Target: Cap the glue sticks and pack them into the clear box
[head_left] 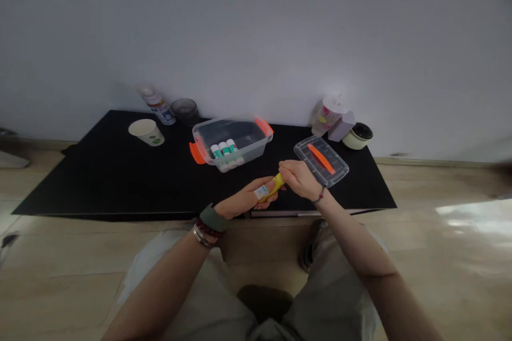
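In front of the table's near edge, my left hand (254, 194) is wrapped round a yellow tube (277, 181) with a pale label at its lower end. The fingers of my right hand (296, 177) are closed over the upper end of the same tube, hiding that end. Just beyond my hands stands a clear plastic box (253, 150) with orange latches. Inside it, on the left, several small white-capped bottles (224, 148) with green labels are lined up. Its clear lid (341, 169), with an orange handle (321, 159), lies flat beside my right hand.
On the left of the black table (100, 170) are a paper cup (146, 132), a spray can (158, 105) and a dark cup (186, 111). At the right rear are a patterned cup (328, 116), a pale box (342, 126) and a cream bowl (357, 137). A wall (256, 37) rises behind.
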The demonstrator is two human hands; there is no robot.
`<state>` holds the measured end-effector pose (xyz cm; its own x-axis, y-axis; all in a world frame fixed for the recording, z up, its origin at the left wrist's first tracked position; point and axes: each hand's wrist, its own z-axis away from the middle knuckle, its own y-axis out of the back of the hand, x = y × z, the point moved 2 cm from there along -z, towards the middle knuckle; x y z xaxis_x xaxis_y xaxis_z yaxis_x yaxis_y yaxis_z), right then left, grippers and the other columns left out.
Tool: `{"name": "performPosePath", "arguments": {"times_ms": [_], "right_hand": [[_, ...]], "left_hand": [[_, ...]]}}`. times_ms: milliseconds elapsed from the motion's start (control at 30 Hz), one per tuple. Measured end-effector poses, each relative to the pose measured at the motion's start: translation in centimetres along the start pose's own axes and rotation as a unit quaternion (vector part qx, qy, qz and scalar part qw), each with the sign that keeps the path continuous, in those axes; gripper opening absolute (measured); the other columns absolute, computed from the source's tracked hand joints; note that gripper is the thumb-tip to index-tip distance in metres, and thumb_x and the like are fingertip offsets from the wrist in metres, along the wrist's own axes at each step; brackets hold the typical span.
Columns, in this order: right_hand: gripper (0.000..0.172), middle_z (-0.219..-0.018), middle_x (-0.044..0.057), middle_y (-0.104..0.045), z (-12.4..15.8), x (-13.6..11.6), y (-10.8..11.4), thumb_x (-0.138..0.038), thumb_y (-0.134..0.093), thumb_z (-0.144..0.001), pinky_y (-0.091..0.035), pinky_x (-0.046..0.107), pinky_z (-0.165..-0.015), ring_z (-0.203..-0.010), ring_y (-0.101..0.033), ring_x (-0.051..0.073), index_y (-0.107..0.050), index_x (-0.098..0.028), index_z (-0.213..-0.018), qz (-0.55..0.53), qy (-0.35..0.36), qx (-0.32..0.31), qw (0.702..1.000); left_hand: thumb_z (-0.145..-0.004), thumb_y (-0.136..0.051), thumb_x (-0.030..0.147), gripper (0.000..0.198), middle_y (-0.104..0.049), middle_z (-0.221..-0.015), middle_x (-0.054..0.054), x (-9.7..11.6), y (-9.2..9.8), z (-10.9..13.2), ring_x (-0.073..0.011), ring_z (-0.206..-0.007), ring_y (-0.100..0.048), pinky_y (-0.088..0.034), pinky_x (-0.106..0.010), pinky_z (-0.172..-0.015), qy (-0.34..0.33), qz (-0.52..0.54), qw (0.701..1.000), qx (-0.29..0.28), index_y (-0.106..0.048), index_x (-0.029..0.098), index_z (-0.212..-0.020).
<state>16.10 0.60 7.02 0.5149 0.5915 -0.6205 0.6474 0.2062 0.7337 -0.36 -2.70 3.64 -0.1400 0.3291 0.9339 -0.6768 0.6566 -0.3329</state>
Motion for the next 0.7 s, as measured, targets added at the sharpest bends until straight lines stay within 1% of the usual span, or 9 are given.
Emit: {"name": "performPosePath", "arguments": {"times_ms": [133, 267, 333, 433, 500, 533, 600, 667, 700], "right_hand": [[0.047, -0.057, -0.001, -0.05, 0.0, 0.6, -0.8, -0.039, -0.028, -0.102, -0.033, 0.026, -0.059, -0.055, -0.047, 0.012, -0.041, -0.022, -0.06, -0.008, -0.052, 0.002, 0.999], [0.045, -0.054, -0.002, -0.048, -0.1, 1.5, -1.7, -0.036, -0.035, -0.101, -0.029, 0.025, -0.056, -0.052, -0.045, 0.012, -0.043, -0.021, -0.059, 0.026, -0.123, 0.027, 0.992], [0.046, -0.053, -0.002, -0.047, 0.0, 1.5, -1.9, -0.036, -0.034, -0.102, -0.028, 0.026, -0.056, -0.052, -0.045, 0.012, -0.043, -0.021, -0.059, 0.028, -0.14, 0.039, 0.989], [0.043, -0.059, -0.001, -0.052, 0.0, 0.7, -1.4, -0.036, -0.032, -0.102, -0.035, 0.025, -0.059, -0.057, -0.05, 0.013, -0.048, -0.022, -0.065, -0.017, -0.087, 0.038, 0.995], [0.034, -0.062, -0.001, -0.055, 0.1, -0.2, -0.6, -0.034, -0.032, -0.102, -0.04, 0.025, -0.062, -0.06, -0.054, 0.014, -0.057, -0.021, -0.082, -0.053, -0.045, 0.038, 0.997], [0.031, -0.063, -0.002, -0.056, 0.2, -0.6, -0.2, -0.033, -0.032, -0.101, -0.041, 0.025, -0.063, -0.06, -0.056, 0.014, -0.06, -0.021, -0.093, -0.063, -0.036, 0.039, 0.997], [0.032, -0.064, -0.002, -0.059, 0.1, -1.0, 0.4, -0.028, -0.031, -0.1, -0.043, 0.025, -0.064, -0.059, -0.057, 0.014, -0.061, -0.022, -0.112, -0.06, -0.035, 0.036, 0.997], [0.035, -0.069, -0.001, -0.063, 0.0, -0.9, 0.2, -0.023, -0.033, -0.098, -0.043, 0.025, -0.065, -0.059, -0.058, 0.014, -0.061, -0.022, -0.118, -0.024, -0.042, 0.03, 0.998], [0.036, -0.071, -0.001, -0.065, -0.1, -0.7, -0.1, -0.022, -0.035, -0.096, -0.042, 0.025, -0.065, -0.059, -0.059, 0.014, -0.062, -0.022, -0.119, 0.001, -0.053, 0.03, 0.998]], "left_hand": [[-0.09, -0.051, 0.065, 0.048, -0.044, -0.069, 0.004, -1.6, -0.2, -0.6, -0.0043, -0.048, -0.03, -0.022, -0.019, -0.042, -0.022, -0.034, 0.998, 0.056, -0.051, 0.018, -0.095], [-0.091, -0.051, 0.063, 0.043, -0.045, -0.067, 0.004, -2.5, 0.4, -1.0, -0.0057, -0.05, -0.033, -0.025, -0.02, -0.043, -0.027, -0.095, 0.986, 0.136, -0.047, 0.02, -0.087], [-0.091, -0.052, 0.063, 0.044, -0.044, -0.066, 0.004, -2.2, 0.6, -1.0, -0.0056, -0.049, -0.032, -0.024, -0.02, -0.043, -0.011, -0.092, 0.988, 0.126, -0.047, 0.02, -0.086], [-0.09, -0.049, 0.068, 0.048, -0.042, -0.067, 0.005, -1.2, 0.3, -0.8, -0.0047, -0.046, -0.027, -0.019, -0.02, -0.041, 0.011, -0.035, 0.998, 0.041, -0.049, 0.02, -0.093], [-0.091, -0.046, 0.068, 0.05, -0.042, -0.068, 0.005, -0.5, -0.3, -0.6, -0.0048, -0.046, -0.027, -0.018, -0.02, -0.041, 0.009, -0.009, 1.0, 0.002, -0.05, 0.019, -0.099], [-0.092, -0.044, 0.068, 0.05, -0.042, -0.069, 0.005, -0.3, -0.5, -0.5, -0.005, -0.046, -0.027, -0.019, -0.021, -0.042, 0.004, -0.007, 1.0, -0.003, -0.05, 0.019, -0.099], [-0.093, -0.042, 0.068, 0.048, -0.042, -0.069, 0.005, -0.2, -0.7, -0.5, -0.0061, -0.048, -0.028, -0.022, -0.021, -0.044, -0.013, -0.031, 0.999, 0.006, -0.048, 0.02, -0.095], [-0.094, -0.042, 0.064, 0.044, -0.043, -0.07, 0.003, -0.4, -0.6, -0.6, -0.0085, -0.051, -0.033, -0.027, -0.022, -0.048, -0.03, -0.112, 0.992, 0.043, -0.048, 0.021, -0.092], [-0.095, -0.045, 0.061, 0.04, -0.045, -0.072, 0.002, -0.5, -0.4, -0.7, -0.0101, -0.054, -0.037, -0.03, -0.024, -0.05, -0.038, -0.174, 0.981, 0.075, -0.048, 0.021, -0.091]]}}
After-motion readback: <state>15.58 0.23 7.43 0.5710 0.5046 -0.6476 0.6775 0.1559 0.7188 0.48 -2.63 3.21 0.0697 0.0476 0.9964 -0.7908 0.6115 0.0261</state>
